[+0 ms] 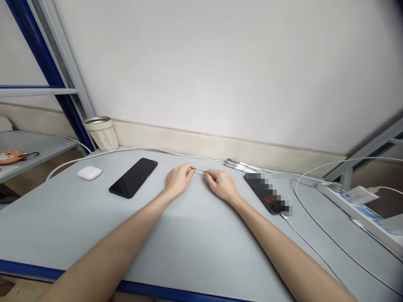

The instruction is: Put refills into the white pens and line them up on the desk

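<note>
Thin metal pin [200, 170]: small, silvery, held just above the tabletop [189, 247] near its far middle, spanning the gap between both hands.
Left hand [179, 178]: resting on the tabletop, fingers pinched narrow on the pin's left end.
Right hand [220, 183]: resting opposite, fingers curled closed on the pin's right end.
Black smartphone [134, 177]: face up, left of the left hand, apart from it.
White earbud case [90, 173]: further left.
Lidded cup [102, 133]: at the far left corner by the wall.
Silver pens [241, 165]: bundle behind the right hand.
Second phone [267, 191]: right of the right hand, white cable [315, 251] plugged in.
Power strip [362, 205]: far right.
</note>
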`<state>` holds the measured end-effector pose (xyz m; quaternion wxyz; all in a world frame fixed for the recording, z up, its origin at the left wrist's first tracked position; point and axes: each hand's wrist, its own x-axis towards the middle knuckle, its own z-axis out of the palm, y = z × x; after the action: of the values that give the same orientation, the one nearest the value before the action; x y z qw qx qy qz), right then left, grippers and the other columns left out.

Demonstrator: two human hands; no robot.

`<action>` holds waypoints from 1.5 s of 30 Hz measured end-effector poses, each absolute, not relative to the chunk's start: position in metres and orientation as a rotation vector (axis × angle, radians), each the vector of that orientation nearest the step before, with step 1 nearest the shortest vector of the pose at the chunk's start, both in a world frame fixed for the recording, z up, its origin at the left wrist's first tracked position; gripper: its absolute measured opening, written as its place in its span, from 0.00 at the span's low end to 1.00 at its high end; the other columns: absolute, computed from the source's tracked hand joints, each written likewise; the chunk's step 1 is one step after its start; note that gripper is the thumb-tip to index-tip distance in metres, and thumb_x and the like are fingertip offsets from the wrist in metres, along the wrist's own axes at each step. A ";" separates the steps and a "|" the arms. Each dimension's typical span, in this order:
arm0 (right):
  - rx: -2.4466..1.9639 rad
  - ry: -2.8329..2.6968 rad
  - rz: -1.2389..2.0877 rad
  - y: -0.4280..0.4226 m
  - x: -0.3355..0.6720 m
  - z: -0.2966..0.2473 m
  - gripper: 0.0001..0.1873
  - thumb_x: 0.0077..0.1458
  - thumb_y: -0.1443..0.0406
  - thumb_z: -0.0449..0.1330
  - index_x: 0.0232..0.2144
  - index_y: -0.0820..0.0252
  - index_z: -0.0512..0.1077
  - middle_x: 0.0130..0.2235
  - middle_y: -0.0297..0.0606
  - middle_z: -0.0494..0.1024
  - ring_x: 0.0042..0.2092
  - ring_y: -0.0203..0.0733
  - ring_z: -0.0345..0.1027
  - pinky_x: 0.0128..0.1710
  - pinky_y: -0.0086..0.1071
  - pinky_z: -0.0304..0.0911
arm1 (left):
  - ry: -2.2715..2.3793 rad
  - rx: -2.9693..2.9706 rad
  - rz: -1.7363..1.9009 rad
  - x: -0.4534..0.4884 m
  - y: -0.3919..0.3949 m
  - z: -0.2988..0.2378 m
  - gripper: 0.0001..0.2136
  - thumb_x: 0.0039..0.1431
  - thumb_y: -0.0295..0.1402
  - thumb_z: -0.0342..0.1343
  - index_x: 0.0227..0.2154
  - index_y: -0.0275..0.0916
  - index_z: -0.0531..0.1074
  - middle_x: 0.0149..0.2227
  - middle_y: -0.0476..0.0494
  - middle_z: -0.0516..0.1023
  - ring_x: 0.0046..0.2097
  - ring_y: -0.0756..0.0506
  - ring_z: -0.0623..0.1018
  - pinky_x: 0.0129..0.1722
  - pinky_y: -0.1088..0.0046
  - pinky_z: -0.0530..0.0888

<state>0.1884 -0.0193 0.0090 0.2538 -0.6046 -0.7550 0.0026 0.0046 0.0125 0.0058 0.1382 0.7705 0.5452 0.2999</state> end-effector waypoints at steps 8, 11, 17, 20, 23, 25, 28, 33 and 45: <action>-1.655 -2.075 -0.004 -0.021 0.185 0.011 0.16 0.60 0.59 0.49 0.39 0.51 0.76 0.40 0.34 0.80 0.41 0.40 0.71 0.35 0.29 0.58 | 1.567 2.226 0.862 0.005 0.011 0.007 0.11 0.61 0.41 0.47 0.40 0.49 0.73 0.34 0.50 0.80 0.36 0.46 0.76 0.31 0.73 0.65; -1.667 -2.063 0.003 -0.021 0.184 0.011 0.16 0.61 0.59 0.49 0.38 0.51 0.77 0.40 0.34 0.80 0.41 0.40 0.71 0.35 0.29 0.57 | 1.559 2.234 0.852 0.005 0.011 0.007 0.11 0.61 0.41 0.47 0.39 0.50 0.73 0.34 0.50 0.80 0.36 0.46 0.76 0.31 0.73 0.65; -1.643 -2.091 -0.044 -0.021 0.184 0.009 0.16 0.61 0.59 0.49 0.38 0.51 0.76 0.39 0.34 0.80 0.40 0.40 0.71 0.34 0.28 0.56 | 1.520 2.283 0.860 0.004 0.013 0.003 0.11 0.61 0.41 0.47 0.40 0.50 0.73 0.34 0.50 0.80 0.35 0.45 0.77 0.30 0.72 0.65; -1.642 -2.123 -0.043 -0.022 0.182 0.011 0.16 0.61 0.59 0.48 0.37 0.53 0.77 0.37 0.35 0.79 0.38 0.38 0.70 0.34 0.28 0.55 | 1.495 2.328 0.832 0.005 0.010 0.004 0.10 0.61 0.39 0.47 0.40 0.50 0.73 0.35 0.50 0.80 0.35 0.45 0.77 0.30 0.72 0.65; -1.629 -2.152 -0.060 -0.023 0.182 0.013 0.16 0.61 0.60 0.48 0.36 0.54 0.76 0.35 0.35 0.79 0.36 0.38 0.70 0.32 0.28 0.54 | 1.447 2.384 0.818 0.007 0.008 0.006 0.10 0.61 0.38 0.48 0.40 0.51 0.73 0.37 0.51 0.80 0.37 0.45 0.77 0.32 0.71 0.66; -1.618 -2.160 -0.072 -0.024 0.182 0.013 0.16 0.61 0.60 0.48 0.36 0.54 0.76 0.35 0.35 0.78 0.36 0.37 0.69 0.32 0.28 0.54 | 1.426 2.398 0.827 0.008 0.008 0.006 0.09 0.61 0.38 0.48 0.39 0.51 0.73 0.36 0.51 0.80 0.37 0.45 0.76 0.32 0.71 0.66; -1.595 -2.161 -0.062 -0.023 0.182 0.012 0.16 0.61 0.61 0.48 0.35 0.55 0.75 0.35 0.36 0.78 0.35 0.37 0.69 0.32 0.28 0.53 | 1.415 2.359 0.836 0.008 0.009 0.005 0.10 0.60 0.38 0.49 0.43 0.50 0.71 0.31 0.52 0.78 0.34 0.45 0.76 0.31 0.71 0.66; -1.591 -2.070 -0.034 -0.020 0.184 0.008 0.14 0.60 0.60 0.49 0.31 0.56 0.73 0.33 0.34 0.78 0.33 0.36 0.67 0.31 0.27 0.52 | 1.479 2.255 0.909 0.008 0.015 0.002 0.13 0.57 0.30 0.48 0.44 0.43 0.69 0.36 0.48 0.78 0.39 0.45 0.75 0.38 0.71 0.69; -1.550 -2.075 -0.030 -0.018 0.185 0.006 0.13 0.59 0.60 0.50 0.28 0.57 0.71 0.30 0.34 0.76 0.30 0.35 0.64 0.30 0.28 0.50 | 1.346 2.393 0.941 0.008 0.018 -0.004 0.13 0.59 0.26 0.44 0.37 0.42 0.73 0.42 0.48 0.78 0.45 0.43 0.71 0.44 0.67 0.68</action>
<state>0.1845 -0.0182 0.0063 0.2723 -0.5759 -0.7707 -0.0111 0.0085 0.0176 -0.0041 0.1195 0.8186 0.4604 0.3220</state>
